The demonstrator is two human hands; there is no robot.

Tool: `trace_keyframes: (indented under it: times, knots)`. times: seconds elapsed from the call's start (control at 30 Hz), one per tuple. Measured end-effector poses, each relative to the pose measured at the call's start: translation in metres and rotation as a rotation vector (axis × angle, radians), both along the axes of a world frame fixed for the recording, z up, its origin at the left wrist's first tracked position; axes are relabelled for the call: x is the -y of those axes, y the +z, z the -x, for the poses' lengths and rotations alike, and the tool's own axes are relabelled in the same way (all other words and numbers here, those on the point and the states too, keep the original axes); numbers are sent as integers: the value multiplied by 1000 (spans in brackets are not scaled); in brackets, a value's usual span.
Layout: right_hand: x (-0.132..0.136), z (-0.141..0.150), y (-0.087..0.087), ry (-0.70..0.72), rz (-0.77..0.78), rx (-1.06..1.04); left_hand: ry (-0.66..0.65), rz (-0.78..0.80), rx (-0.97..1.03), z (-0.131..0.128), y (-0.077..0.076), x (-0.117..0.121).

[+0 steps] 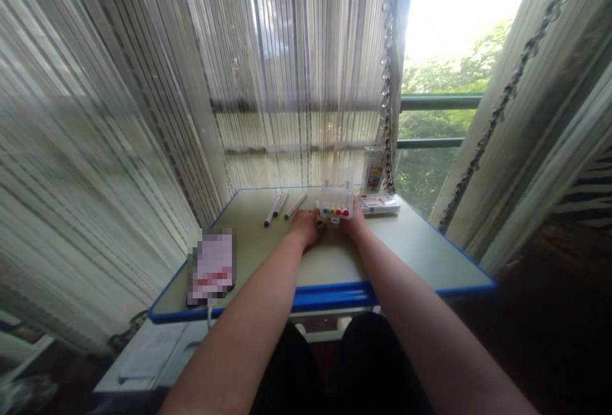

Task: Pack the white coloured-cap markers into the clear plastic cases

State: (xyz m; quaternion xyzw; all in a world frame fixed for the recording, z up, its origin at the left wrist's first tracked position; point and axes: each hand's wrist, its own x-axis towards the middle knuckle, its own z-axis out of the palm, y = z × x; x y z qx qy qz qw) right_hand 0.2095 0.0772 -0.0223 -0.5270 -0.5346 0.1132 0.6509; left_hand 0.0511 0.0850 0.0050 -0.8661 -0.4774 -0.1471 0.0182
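My right hand (354, 220) grips a clear plastic marker case (336, 197) by its right side, tilted so its inside faces me. Its lid is up. Inside, a row of several coloured marker ends shows: teal, yellow, orange and red. Just left of the case, my left hand (306, 226) is closed low over the table, with a marker's dark end (320, 222) poking out by its fingers. Most of that marker is hidden. Beyond the left hand lie a green-tipped white marker (295, 206), a purple-tipped marker (270, 212) and a dark-tipped marker (280, 204).
A flat white box (380, 204) lies right of the case, with a clear package (373, 169) upright behind it. On the left of the blue-edged table (411, 249) is a blurred-out device (213, 268) with a white cable (209, 316). String curtains (306, 71) hang behind.
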Motion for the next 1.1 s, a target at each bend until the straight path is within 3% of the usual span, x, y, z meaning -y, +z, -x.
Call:
trace_keyframes:
  times: [0.13,0.27,0.4,0.53,0.63,0.77,0.87,1.1]
  knots:
    - [2,1,2,-8,-1,-9,16,13,31,0,7,3]
    - [4,2,7,-20,-1,32,156,11,205,-1,18,4]
    - [5,1,8,-20,-26,39,230,-253,566,5,31,6]
    - [3,1,6,-15,-30,30,29,-687,862,11,39,13]
    - [3,2,6,-12,-40,27,-191,-843,883,11,41,22]
    - [4,3,6,-17,-21,24,-296,-1034,859,11,45,31]
    - [3,3,6,-32,-7,32,-321,-1116,887,16,50,31]
    - [1,2,4,-50,4,46,-325,-1136,1032,20,53,30]
